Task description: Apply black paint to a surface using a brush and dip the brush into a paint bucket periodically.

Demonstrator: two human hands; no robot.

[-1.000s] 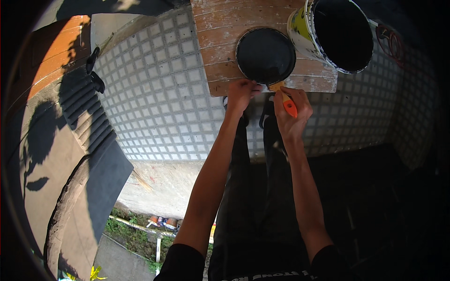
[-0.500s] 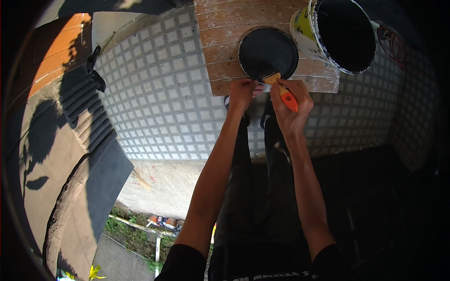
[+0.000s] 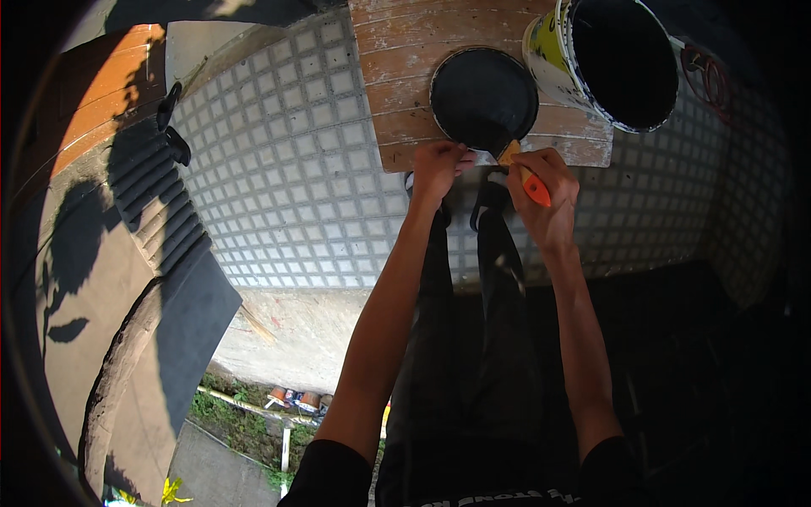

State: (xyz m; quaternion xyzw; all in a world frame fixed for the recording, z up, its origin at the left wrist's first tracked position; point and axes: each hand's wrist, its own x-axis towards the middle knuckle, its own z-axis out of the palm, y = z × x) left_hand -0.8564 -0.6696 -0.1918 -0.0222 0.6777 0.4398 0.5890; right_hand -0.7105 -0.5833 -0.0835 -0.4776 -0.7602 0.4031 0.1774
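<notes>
My right hand [image 3: 549, 190] is closed round a paintbrush [image 3: 532, 183] with an orange-tipped handle and a pale ferrule. Its dark bristles point at the near right part of a round bucket lid [image 3: 481, 93] coated in black. My left hand [image 3: 438, 169] pinches the lid's near rim; the fingertips are partly hidden there. The lid lies on a worn brown wooden board [image 3: 401, 84]. Right of it a white and yellow bucket [image 3: 549, 51], very dark inside, stands on the board, its mouth tilted towards me.
Grey square-patterned tiles [image 3: 296, 169] surround the board. A pair of dark sandals [image 3: 176, 145] lies at the left beside a shadowed ribbed strip [image 3: 152, 194]. A coiled reddish cable [image 3: 708, 80] sits beyond the bucket. My feet [image 3: 490, 198] are just before the board.
My right hand and the paintbrush have moved a little to the right and down along the lid's near edge. My left hand stays at the rim, and my right leg has shifted.
</notes>
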